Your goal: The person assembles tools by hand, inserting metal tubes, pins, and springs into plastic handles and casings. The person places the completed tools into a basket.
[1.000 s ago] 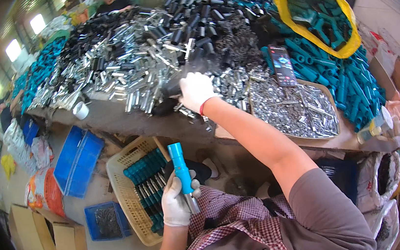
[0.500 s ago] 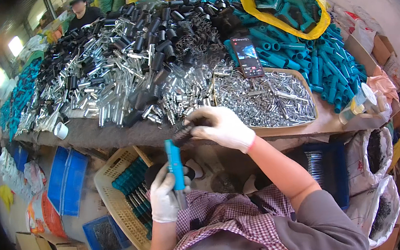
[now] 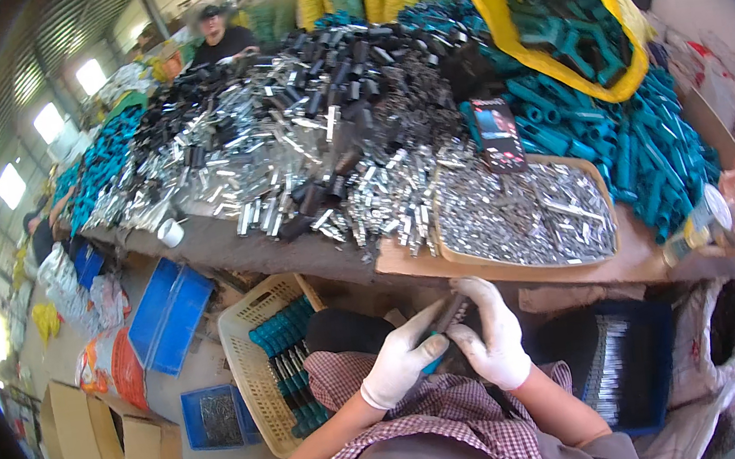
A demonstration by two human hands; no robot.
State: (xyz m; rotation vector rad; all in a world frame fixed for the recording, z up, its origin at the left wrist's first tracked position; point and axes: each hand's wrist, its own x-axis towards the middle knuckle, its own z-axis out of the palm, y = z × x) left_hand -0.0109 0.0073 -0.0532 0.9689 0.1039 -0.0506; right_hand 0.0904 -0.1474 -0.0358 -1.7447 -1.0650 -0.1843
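Both of my hands wear white gloves and meet in front of my lap, below the table edge. My left hand [image 3: 403, 360] is closed round a teal tubular tool body [image 3: 436, 366], mostly covered by the fingers. My right hand [image 3: 494, 338] is closed with its thumb and fingers on a dark ribbed part [image 3: 451, 314] at the upper end of that body. Whether the two pieces are joined or only touching, I cannot tell. Nearest to the hands on the table is a shallow tray [image 3: 530, 263] of small silvery metal parts.
A phone [image 3: 498, 135] stands behind the tray, near teal tubes [image 3: 640, 153] and a yellow sack [image 3: 636, 76]. Heaped metal and black parts [image 3: 283, 121] cover the table. Below are a cream basket [image 3: 248, 370] of teal tools and blue bins [image 3: 645, 361]. Another person [image 3: 224, 44] is across.
My left hand has risen and both hands have come together, the teal body now mostly covered by the fingers. My view has shifted, so the table sits further right and lower.
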